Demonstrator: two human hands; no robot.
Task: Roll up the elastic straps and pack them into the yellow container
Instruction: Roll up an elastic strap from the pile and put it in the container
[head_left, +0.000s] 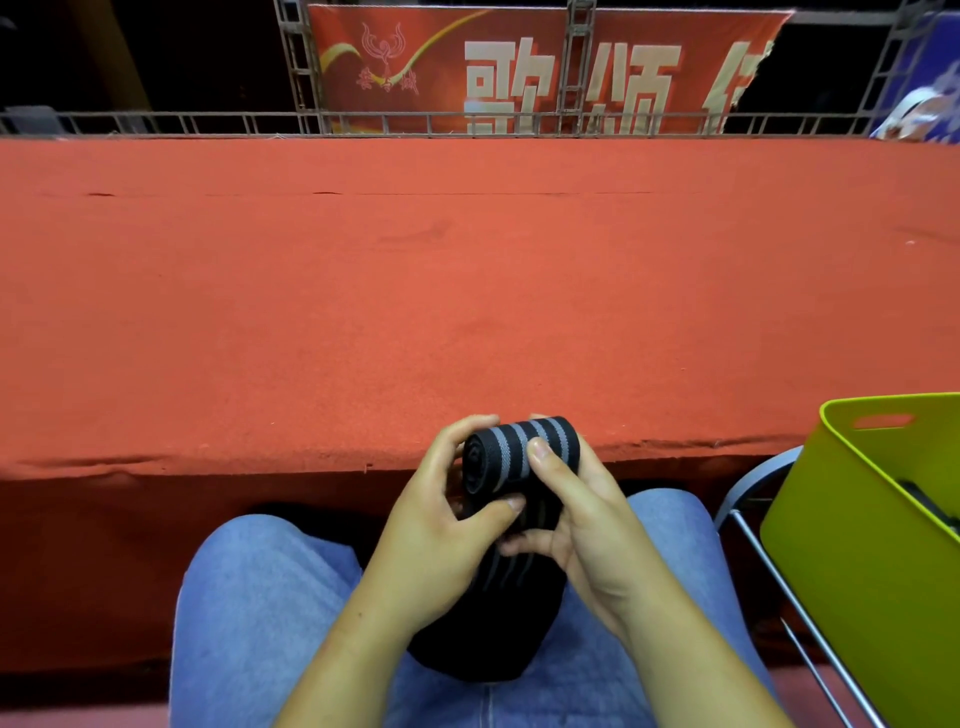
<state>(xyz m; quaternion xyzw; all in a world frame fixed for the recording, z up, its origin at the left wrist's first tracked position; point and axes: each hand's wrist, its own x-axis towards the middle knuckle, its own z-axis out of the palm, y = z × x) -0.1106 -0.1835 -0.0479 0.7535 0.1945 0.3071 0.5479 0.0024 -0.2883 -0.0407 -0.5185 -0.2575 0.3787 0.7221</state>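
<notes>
Black elastic strap (519, 452): partly rolled, the grey-striped roll was held between both hands, its long axis running left to right, palm to palm.
Loose tail (488, 623): hung below the hands onto the lap, not yet wound.
Left hand (441, 525): curled round the roll's left end, thumb pressing the strap beneath.
Right hand (582, 519): thumb lay on top of the roll, fingers wrapped behind it.
Yellow container (857, 571): stood well apart, right of the right hand, the nearer one.
Table (467, 286): red-covered, just beyond the fingertips.
</notes>
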